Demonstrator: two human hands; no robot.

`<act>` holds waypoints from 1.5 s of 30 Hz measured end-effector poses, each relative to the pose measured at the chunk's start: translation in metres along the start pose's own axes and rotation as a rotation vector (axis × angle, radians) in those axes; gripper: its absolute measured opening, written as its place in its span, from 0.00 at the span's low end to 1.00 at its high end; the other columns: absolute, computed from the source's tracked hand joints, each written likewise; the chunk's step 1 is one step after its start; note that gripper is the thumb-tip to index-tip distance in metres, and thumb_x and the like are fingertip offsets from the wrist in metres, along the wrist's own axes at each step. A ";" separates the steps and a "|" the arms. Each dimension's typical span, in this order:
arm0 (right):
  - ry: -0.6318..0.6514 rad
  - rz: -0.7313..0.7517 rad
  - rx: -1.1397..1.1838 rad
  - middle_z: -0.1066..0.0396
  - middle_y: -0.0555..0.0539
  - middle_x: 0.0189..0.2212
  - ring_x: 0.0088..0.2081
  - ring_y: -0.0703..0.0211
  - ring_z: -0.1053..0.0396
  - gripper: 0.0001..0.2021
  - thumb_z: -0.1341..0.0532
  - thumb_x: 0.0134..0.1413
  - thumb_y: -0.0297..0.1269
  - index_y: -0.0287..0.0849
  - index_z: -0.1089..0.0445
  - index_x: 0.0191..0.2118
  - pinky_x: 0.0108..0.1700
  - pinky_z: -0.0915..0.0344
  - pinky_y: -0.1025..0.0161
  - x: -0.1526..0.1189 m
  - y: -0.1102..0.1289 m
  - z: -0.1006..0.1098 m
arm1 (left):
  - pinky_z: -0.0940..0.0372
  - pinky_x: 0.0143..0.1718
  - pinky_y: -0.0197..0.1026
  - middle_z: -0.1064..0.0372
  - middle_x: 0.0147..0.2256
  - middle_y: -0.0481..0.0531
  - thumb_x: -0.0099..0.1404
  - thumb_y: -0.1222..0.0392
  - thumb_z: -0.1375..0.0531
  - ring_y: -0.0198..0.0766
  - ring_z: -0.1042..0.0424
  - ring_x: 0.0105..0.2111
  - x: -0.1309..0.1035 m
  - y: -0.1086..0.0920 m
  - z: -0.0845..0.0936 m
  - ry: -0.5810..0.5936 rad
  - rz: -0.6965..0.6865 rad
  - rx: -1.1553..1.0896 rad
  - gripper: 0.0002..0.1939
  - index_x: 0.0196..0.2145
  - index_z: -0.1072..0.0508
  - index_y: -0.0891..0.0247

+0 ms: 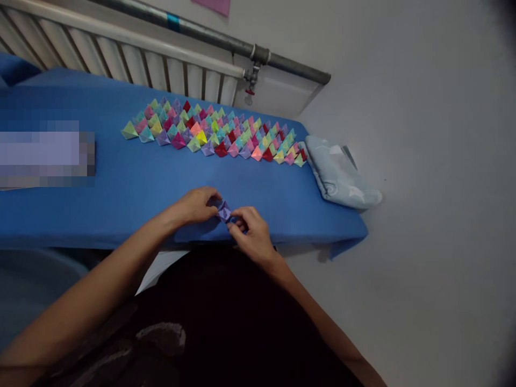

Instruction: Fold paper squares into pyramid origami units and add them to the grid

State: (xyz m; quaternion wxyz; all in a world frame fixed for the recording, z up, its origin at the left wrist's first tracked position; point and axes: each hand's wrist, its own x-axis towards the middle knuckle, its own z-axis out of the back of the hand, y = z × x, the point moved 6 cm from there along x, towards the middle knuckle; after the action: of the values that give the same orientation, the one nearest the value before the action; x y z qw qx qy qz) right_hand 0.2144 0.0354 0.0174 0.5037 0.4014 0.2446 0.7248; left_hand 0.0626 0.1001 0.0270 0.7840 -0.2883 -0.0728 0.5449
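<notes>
A small purple folded paper boat (224, 211) is held between my two hands, just over the near edge of the blue-covered table (153, 185). My left hand (198, 205) pinches its left side between thumb and fingers. On its right side, the thumb and fingertips of my right hand (253, 232) grip the paper. Farther back, several rows of folded paper boats (221, 149) in red, pink, green, yellow, blue and purple stand close together on the cloth.
Folded pale blue patterned fabric (342, 172) lies at the table's right end. A blurred-out light purple item (44, 150) is at the left. Behind the table are a white radiator (137, 62), a grey pipe (226, 40) and a red-handled valve (250, 92).
</notes>
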 end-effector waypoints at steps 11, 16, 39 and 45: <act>0.011 0.129 -0.110 0.31 0.46 0.43 0.44 0.58 0.29 0.11 0.45 0.59 0.26 0.46 0.26 0.39 0.49 0.32 0.58 0.004 -0.001 -0.004 | 0.36 0.48 0.38 0.24 0.40 0.50 0.61 0.67 0.47 0.37 0.26 0.42 0.006 -0.004 -0.004 0.058 -0.236 -0.048 0.14 0.38 0.22 0.61; -0.010 0.102 -0.108 0.30 0.46 0.43 0.45 0.57 0.29 0.11 0.45 0.59 0.27 0.47 0.26 0.38 0.50 0.33 0.57 0.006 -0.006 -0.002 | 0.36 0.42 0.37 0.25 0.41 0.50 0.61 0.60 0.42 0.38 0.27 0.38 -0.007 -0.008 -0.005 0.079 -0.209 0.019 0.12 0.41 0.23 0.59; -0.101 -0.037 -0.037 0.28 0.47 0.39 0.38 0.59 0.30 0.09 0.45 0.56 0.29 0.45 0.29 0.37 0.41 0.33 0.61 0.001 -0.020 0.009 | 0.37 0.37 0.42 0.28 0.44 0.59 0.66 0.54 0.44 0.47 0.27 0.41 0.005 -0.030 -0.020 0.076 -0.067 0.394 0.14 0.40 0.22 0.63; -0.101 -0.036 -0.055 0.28 0.47 0.37 0.38 0.58 0.31 0.08 0.45 0.56 0.29 0.45 0.29 0.37 0.42 0.34 0.61 0.002 -0.018 0.008 | 0.37 0.38 0.43 0.28 0.44 0.60 0.67 0.51 0.45 0.49 0.27 0.43 0.007 -0.030 -0.022 0.041 -0.027 0.382 0.16 0.39 0.21 0.63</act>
State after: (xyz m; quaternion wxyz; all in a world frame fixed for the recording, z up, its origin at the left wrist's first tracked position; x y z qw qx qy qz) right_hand 0.2307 0.0438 0.0088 0.5394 0.4190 0.2060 0.7008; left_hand 0.0992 0.0909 0.0232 0.8332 -0.1441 0.0442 0.5321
